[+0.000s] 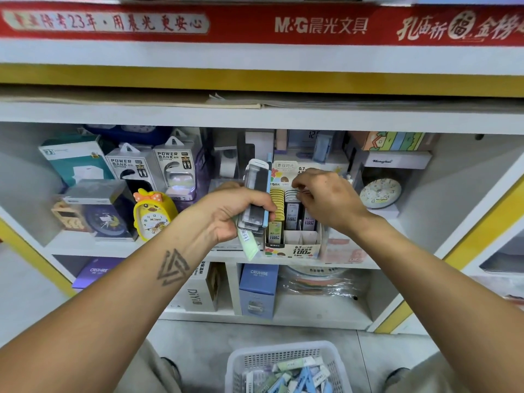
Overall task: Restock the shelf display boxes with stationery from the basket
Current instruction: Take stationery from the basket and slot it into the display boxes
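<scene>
Both forearms are bare from the elbow down, with no sleeves, watch or bracelet in view. The left forearm [119, 290] carries a dark tattoo [172, 267] of interlocking triangles, drawn in parallel lines, just below the wrist. The left hand [226, 211] and the right hand [329, 199] wear no rings or gloves. Khaki trousers cover the left knee [158, 373] and the right knee [425, 375] at the bottom edge.

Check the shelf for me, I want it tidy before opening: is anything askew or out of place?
One thing: a pale green packet hangs tilted below the stack of packets gripped in the left hand, looking ready to slip. The display box sits straight, with the right hand in its rows.
</scene>
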A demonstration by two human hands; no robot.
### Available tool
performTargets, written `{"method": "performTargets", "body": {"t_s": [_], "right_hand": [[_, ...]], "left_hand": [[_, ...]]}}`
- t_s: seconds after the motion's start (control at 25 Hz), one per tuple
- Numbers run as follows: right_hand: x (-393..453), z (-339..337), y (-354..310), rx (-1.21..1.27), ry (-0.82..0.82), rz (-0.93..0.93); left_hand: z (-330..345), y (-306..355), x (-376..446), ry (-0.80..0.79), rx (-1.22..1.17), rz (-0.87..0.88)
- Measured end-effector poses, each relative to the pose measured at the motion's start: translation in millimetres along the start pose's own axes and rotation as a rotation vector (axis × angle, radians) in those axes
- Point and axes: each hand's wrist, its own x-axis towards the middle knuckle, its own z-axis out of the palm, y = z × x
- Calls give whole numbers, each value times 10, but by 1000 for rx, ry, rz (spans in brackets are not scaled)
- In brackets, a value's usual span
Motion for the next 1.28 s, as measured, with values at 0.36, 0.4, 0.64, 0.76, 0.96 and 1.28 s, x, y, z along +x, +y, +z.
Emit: {"method": "performTargets", "body": {"t_s": [0.36,0.4,0.64,0.76,0.96,1.28], "right_hand": [[45,-166,-181,1184,-90,401],[32,-185,-188,1230,-115,405],[-3,-239,-128,1460,-86,523],[1,-299,-59,1595,-24,580],[-16,-458,171,1532,282,591],[-236,-552,649,580,345,388]], "left_hand": [[114,-57,37,-59,43,-22],[130,-61,37,-61,43,-26],[239,-62,18,-130,30,-39],[244,-52,14,-175,-3,-57],[131,1,33,-194,-31,-63],[320,-61,129,-172,-12,-63]]}}
